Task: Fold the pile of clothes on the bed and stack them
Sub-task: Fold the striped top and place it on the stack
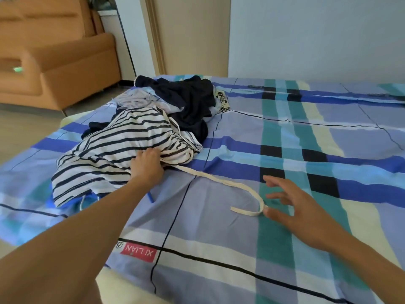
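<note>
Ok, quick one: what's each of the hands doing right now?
Left hand: grips the striped top on the pile.
Right hand: open, fingers spread, holding nothing, beside the end of the cream strap.

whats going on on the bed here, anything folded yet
A person is only just starting. Their left hand grips the striped garment at the near edge of the clothes pile, which lies in an unfolded heap on the bed. The right hand is open with fingers spread, right at the loose end of the garment's cream tie, which trails across the sheet. No folded stack is visible yet.
</note>
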Action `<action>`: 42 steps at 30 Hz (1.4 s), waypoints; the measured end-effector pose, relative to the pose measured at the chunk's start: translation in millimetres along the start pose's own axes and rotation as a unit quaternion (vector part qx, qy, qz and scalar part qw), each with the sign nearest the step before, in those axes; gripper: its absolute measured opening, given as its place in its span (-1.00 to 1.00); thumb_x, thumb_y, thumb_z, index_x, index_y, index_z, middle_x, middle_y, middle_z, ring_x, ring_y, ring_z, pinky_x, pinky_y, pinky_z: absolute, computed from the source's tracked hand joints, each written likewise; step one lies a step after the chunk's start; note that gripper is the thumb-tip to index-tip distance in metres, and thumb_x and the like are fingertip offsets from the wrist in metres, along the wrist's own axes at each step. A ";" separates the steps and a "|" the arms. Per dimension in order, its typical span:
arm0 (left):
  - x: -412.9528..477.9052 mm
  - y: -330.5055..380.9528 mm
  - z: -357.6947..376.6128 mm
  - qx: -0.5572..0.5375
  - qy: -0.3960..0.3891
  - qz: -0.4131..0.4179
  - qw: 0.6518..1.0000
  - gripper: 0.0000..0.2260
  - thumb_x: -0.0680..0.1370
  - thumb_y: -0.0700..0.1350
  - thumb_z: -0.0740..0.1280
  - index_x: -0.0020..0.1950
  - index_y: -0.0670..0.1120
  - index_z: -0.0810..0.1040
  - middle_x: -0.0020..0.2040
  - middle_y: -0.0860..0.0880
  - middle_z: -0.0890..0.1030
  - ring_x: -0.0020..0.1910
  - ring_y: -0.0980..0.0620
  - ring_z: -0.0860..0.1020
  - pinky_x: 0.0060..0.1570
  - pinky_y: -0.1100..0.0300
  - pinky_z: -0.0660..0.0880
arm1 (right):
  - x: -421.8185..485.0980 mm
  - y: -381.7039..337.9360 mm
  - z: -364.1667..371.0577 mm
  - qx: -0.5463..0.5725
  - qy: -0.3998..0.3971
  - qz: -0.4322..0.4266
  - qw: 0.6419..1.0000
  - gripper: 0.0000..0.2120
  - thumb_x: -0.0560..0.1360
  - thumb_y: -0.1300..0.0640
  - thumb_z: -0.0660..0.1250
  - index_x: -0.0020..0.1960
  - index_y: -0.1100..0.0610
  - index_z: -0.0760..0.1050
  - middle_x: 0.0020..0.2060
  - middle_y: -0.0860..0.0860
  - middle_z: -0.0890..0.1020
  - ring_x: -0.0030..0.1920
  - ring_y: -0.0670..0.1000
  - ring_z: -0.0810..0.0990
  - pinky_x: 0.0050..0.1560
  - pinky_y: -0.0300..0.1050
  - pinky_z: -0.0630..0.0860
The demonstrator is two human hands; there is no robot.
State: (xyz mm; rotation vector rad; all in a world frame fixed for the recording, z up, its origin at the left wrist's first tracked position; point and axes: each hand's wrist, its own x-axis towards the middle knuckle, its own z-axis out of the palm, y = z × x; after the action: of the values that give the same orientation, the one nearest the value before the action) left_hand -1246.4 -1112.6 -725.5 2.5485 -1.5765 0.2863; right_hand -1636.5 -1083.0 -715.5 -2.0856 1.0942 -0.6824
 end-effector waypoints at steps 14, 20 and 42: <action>-51.6 161.5 -72.7 -0.459 -0.063 0.298 0.835 -0.87 0.42 -0.07 0.22 -0.08 -0.06 0.48 -0.23 0.04 0.58 -0.21 -0.05 0.54 -0.20 -0.09 0.46 | 109.3 -18.1 6.3 0.093 -0.039 -0.086 0.991 -0.22 0.47 0.08 0.49 0.57 -0.14 0.18 0.39 0.07 0.47 0.26 -0.07 0.56 0.23 -0.17 0.52; -63.9 176.6 -74.4 -0.479 -0.106 0.329 0.807 -0.86 0.44 -0.02 0.35 -0.09 -0.04 0.46 -0.22 0.07 0.53 -0.21 0.02 0.50 -0.22 0.04 0.46 | 105.0 -3.3 -15.0 0.046 -0.025 -0.005 0.999 -0.66 0.48 0.35 0.40 -0.18 -0.11 0.47 -0.36 -0.26 0.62 -0.21 -0.41 0.57 -0.14 -0.35 0.46; -74.9 177.2 -72.6 -0.137 -0.089 0.211 0.964 -0.87 0.52 -0.16 0.28 0.04 0.00 0.53 0.03 -0.09 0.59 0.06 -0.20 0.54 -0.12 0.04 0.38 | -77.6 107.8 -202.9 -0.013 0.275 0.228 0.934 -0.70 0.36 0.21 0.37 0.05 0.00 0.66 -0.10 0.10 0.72 -0.02 0.21 0.69 0.02 0.32 0.63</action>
State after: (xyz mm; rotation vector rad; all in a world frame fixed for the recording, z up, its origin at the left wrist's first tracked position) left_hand -1444.4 -1111.1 -669.9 2.0626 -2.0568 -0.1211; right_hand -1872.2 -1127.4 -679.3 -1.5906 1.8276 -1.0420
